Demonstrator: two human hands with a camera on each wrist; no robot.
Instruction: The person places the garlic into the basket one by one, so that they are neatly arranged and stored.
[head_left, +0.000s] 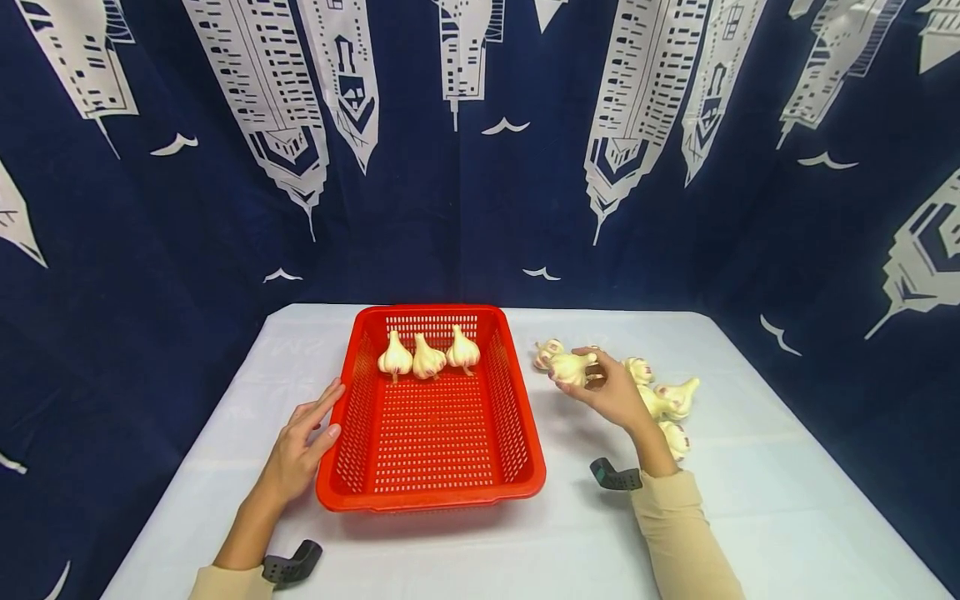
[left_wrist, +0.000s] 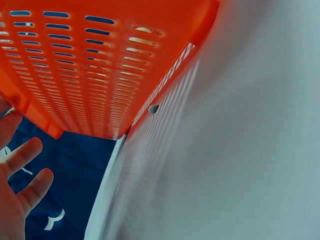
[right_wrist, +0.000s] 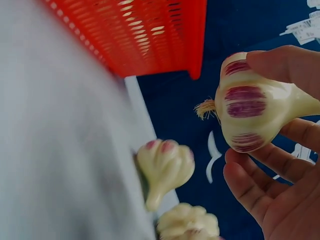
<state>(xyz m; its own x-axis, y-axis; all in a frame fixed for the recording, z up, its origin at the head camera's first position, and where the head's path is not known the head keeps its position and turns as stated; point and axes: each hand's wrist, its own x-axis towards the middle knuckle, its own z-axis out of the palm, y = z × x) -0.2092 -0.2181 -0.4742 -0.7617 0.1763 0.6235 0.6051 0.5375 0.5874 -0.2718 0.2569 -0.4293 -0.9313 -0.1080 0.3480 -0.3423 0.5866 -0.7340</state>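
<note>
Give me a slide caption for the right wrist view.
Right hand grips a purple-streaked garlic bulb, with more bulbs and a red basket nearby.

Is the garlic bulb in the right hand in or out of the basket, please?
Out: the right hand holds the garlic bulb right of the red basket.

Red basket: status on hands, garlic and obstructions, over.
Left hand at left side of red basket. Right hand holding garlic bulb, outside basket. Three bulbs in basket. Nothing seen between held bulb and basket.
</note>
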